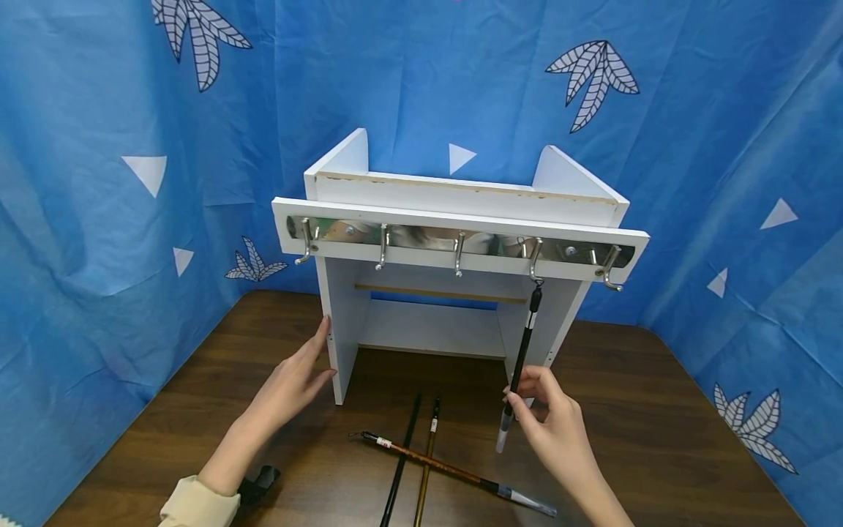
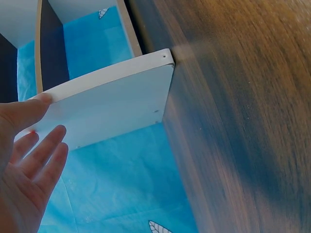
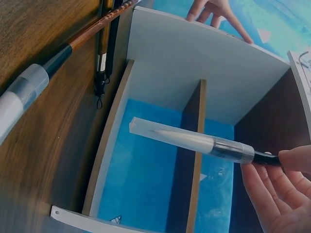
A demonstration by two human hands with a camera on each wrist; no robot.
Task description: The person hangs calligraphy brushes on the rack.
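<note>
My right hand (image 1: pixel 549 417) pinches a black calligraphy brush (image 1: pixel 525 344) low on its handle, between thumb and fingers. The brush hangs tilted, its top loop at the tip of the fourth hook (image 1: pixel 536 260) from the left. A clear cap (image 3: pixel 170 133) covers its pale bristles in the right wrist view. With fingers extended, my left hand (image 1: pixel 293 380) touches the left side panel of a white shelf (image 1: pixel 337 329); its thumb rests on the panel's edge in the left wrist view. A metal hook strip (image 1: pixel 421 238) runs along the shelf's front board.
On the brown wooden table (image 1: pixel 645 410) lie a reddish-brown capped brush (image 1: pixel 435 462), a black brush (image 1: pixel 397 479) and a golden-brown brush (image 1: pixel 426 468), crossing each other. A small black object (image 1: pixel 260 483) sits near the left forearm. Blue patterned cloth (image 1: pixel 421 88) surrounds the table.
</note>
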